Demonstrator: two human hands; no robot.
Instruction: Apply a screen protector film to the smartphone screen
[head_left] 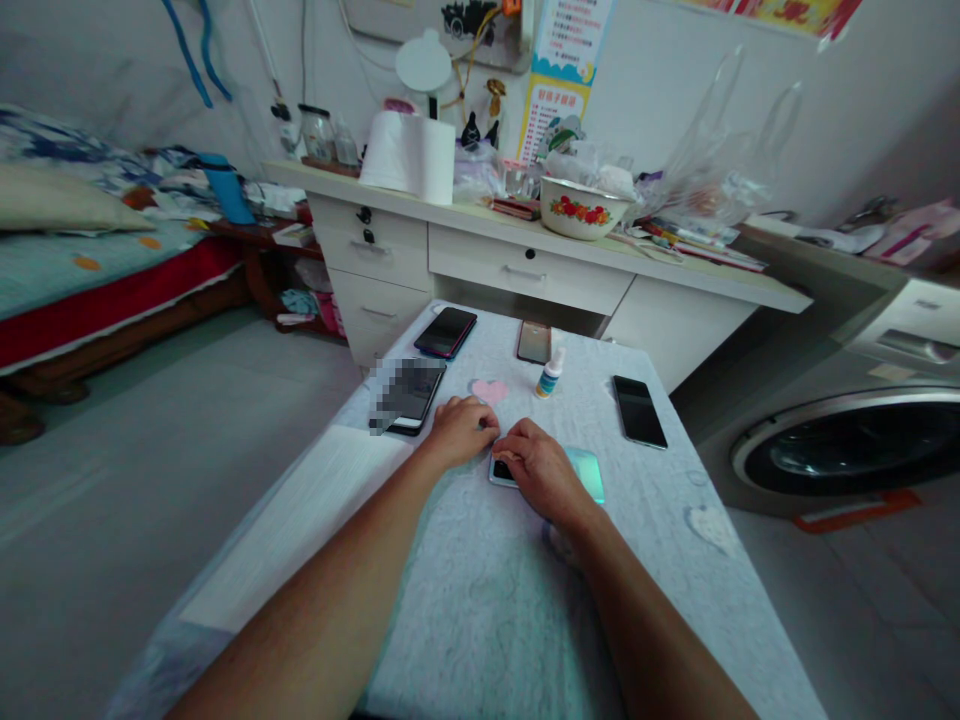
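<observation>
A teal-backed phone lies face down in the middle of the cloth-covered table. My right hand rests on its left end with fingers curled over the edge. My left hand sits just left of it, fingers bent and touching the phone's corner. A pink heart-shaped pad lies just beyond my left hand, and a small white spray bottle stands upright behind it.
Other phones lie around: a black one at right, a dark red one and a gold one at the far edge, another at left. A cluttered white desk, a washing machine and a bed surround the table.
</observation>
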